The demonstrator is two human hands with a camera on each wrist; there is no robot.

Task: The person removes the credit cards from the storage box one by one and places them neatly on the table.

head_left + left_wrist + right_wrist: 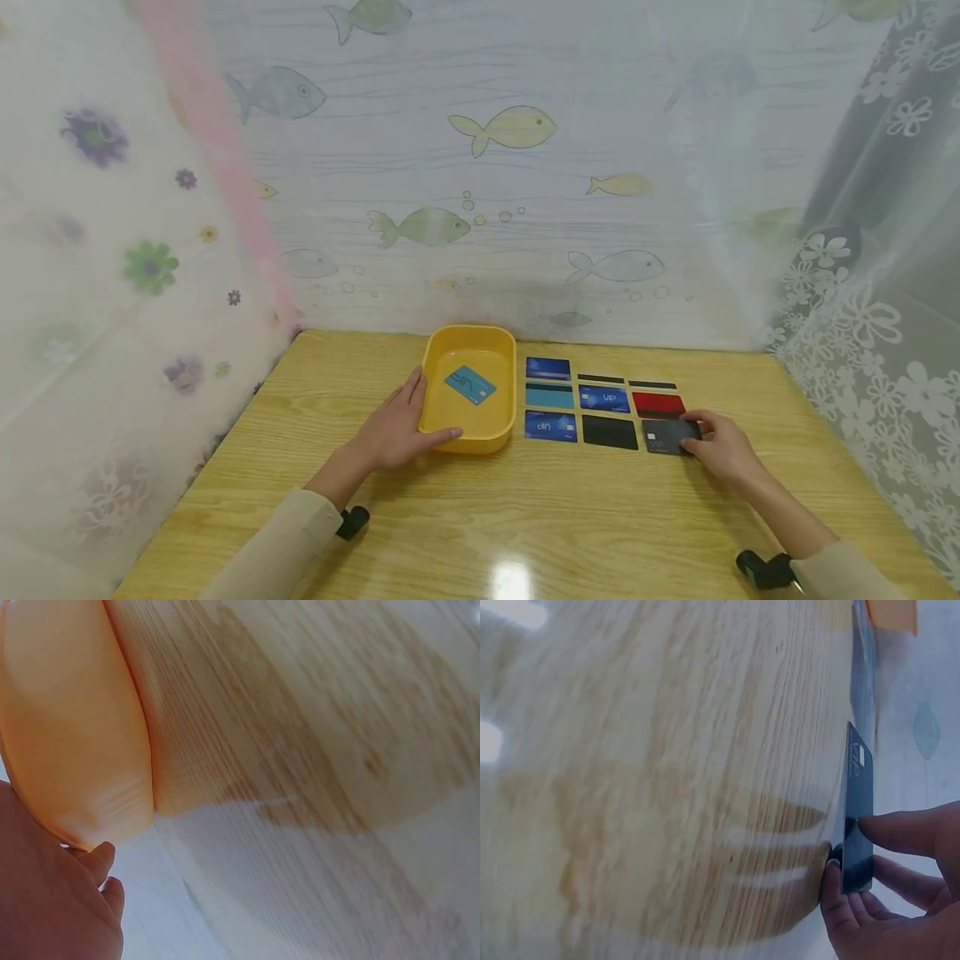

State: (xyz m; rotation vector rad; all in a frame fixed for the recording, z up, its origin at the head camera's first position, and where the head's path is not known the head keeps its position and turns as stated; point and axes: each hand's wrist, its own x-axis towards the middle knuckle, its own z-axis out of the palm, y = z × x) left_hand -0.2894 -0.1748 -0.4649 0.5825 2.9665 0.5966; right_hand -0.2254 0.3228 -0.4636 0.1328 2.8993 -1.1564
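In the head view my left hand rests against the left side of a yellow plastic tray, its thumb laid along the near rim and its fingers fairly straight. A light-blue VIP card lies inside the tray. In the left wrist view the left hand touches the tray's edge. My right hand pinches a black VIP card at its right end. The right wrist view shows this black card slightly tilted, thumb on one face and fingers behind.
Rows of cards lie right of the tray: blue cards, a light-blue card, a black card, a red card and two dark-striped cards behind. A patterned curtain stands behind the wooden table.
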